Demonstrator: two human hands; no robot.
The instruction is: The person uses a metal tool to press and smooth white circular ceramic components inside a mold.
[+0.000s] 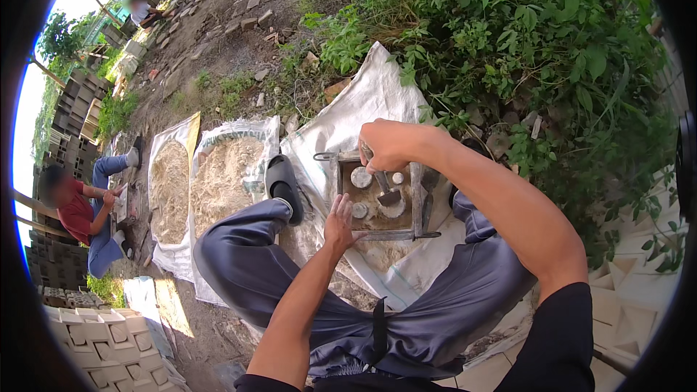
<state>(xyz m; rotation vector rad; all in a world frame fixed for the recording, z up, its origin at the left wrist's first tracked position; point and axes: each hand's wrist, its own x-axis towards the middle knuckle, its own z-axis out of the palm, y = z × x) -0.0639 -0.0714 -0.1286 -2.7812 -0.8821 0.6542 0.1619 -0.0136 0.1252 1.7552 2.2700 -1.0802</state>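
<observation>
Between my legs a wooden mould frame [416,207] with metal rods along its sides lies on a white sack [374,83]. Inside it are sandy material and several pale round pieces [361,178] of different sizes. My right hand [385,147] comes over the frame's far side, closed around the handle of a short tool with a flat dark blade [389,197]. That blade reaches down to a pale round piece at the frame's near right. My left hand [340,223] lies against the left near corner of the frame, fingers stretched out.
Two sacks spread with pale sandy powder [229,167] lie to the left. Beyond them a person in a red shirt [78,214] sits working; another person sits far back. Pale patterned blocks [109,341] stand at lower left. Green plants [494,36] grow close at the right.
</observation>
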